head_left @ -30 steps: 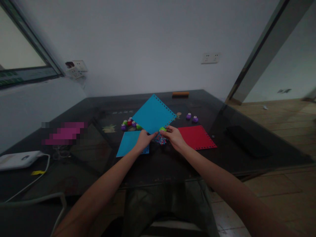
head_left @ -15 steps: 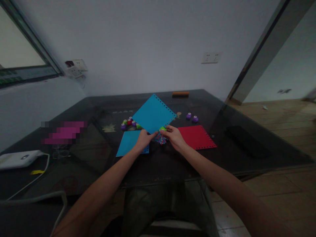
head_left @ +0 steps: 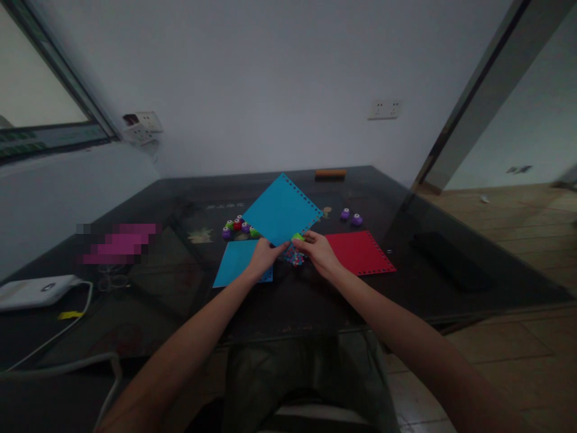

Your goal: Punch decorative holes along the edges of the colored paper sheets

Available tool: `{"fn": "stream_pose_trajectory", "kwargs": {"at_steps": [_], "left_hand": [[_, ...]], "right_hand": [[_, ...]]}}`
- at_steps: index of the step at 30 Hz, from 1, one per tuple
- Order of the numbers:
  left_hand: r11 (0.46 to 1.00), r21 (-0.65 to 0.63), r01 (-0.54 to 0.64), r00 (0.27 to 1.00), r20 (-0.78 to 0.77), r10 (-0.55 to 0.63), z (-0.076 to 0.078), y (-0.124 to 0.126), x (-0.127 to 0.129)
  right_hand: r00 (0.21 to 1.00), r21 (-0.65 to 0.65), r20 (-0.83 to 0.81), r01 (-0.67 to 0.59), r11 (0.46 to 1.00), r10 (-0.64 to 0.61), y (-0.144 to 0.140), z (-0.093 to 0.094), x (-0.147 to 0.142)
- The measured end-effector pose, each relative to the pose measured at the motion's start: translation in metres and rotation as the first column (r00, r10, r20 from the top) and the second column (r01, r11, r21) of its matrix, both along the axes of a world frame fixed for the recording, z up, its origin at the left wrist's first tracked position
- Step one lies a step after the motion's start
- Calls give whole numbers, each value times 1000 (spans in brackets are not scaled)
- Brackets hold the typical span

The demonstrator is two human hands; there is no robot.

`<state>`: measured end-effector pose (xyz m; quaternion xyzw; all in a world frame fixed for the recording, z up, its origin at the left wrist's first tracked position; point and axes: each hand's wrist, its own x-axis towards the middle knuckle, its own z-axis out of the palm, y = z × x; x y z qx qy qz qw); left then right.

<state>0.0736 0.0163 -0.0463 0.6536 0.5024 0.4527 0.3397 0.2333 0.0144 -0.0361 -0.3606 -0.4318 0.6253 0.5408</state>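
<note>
View shifted — two hands (head_left: 265, 255) (head_left: 319, 254), one raised blue sheet (head_left: 282, 209).

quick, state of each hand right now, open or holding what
Left hand: closed, holding the upper blue sheet near its lower corner.
Right hand: closed, pinching the small green object.

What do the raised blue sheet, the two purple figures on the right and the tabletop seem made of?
The raised blue sheet: matte, thin and holding itself flat, so probably stiff card or thin plastic. The purple figures: perhaps moulded plastic, judging by their rounded shapes, though too small to be sure. The tabletop: possibly dark glass, as its smooth surface shows faint sheen.
</note>
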Motion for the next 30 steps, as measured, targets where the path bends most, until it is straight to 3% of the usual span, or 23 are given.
{"fn": "stream_pose_trajectory", "kwargs": {"at_steps": [23,30], "left_hand": [[1000,-25,10,999,36,-9,3,-2,1],[1000,-15,2,1000,25,-1,-3,2,0]], "right_hand": [[1000,15,13,14,1000,-14,0,-1,0],[1000,19,18,8,1000,-9,0,-1,0]]}}
